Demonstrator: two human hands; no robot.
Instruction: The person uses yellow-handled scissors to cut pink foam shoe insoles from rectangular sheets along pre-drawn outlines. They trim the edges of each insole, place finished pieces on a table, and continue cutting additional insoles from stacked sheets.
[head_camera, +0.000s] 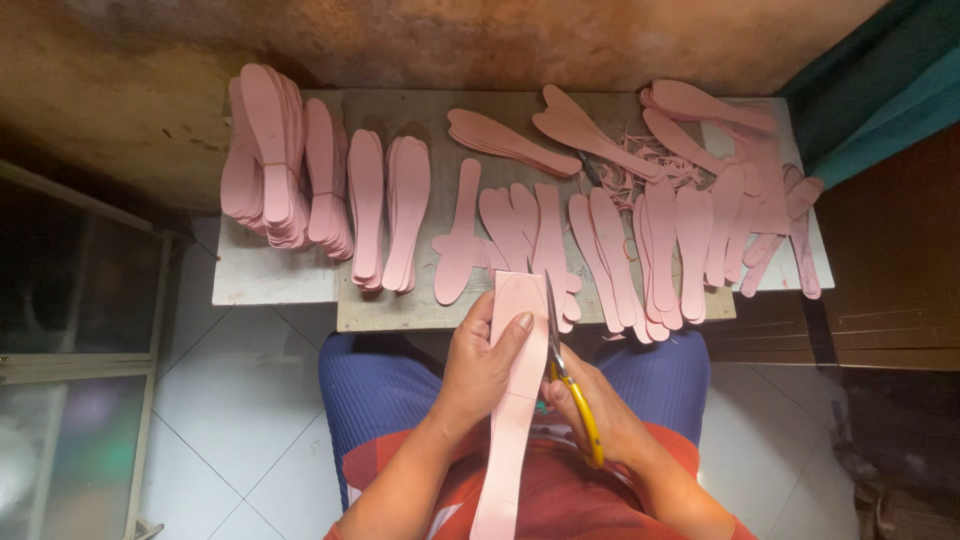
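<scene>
Held over the lap, a pink strip (513, 400) is bending lightly, thin and floppy; the left hand (480, 365) is pinching its upper part while the right hand (590, 410) is gripping yellow scissors (565, 370), blades along its edge. Beyond both hands, pink insole cutouts (620, 250) are lying on a table (400, 310).

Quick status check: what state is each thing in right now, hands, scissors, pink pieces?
Left hand: gripping pink strip.
Right hand: holding yellow-handled scissors.
Scissors: blades at the strip's right edge.
Stacked soles: piled, left.
Loose soles: spread on the wooden board.
</scene>
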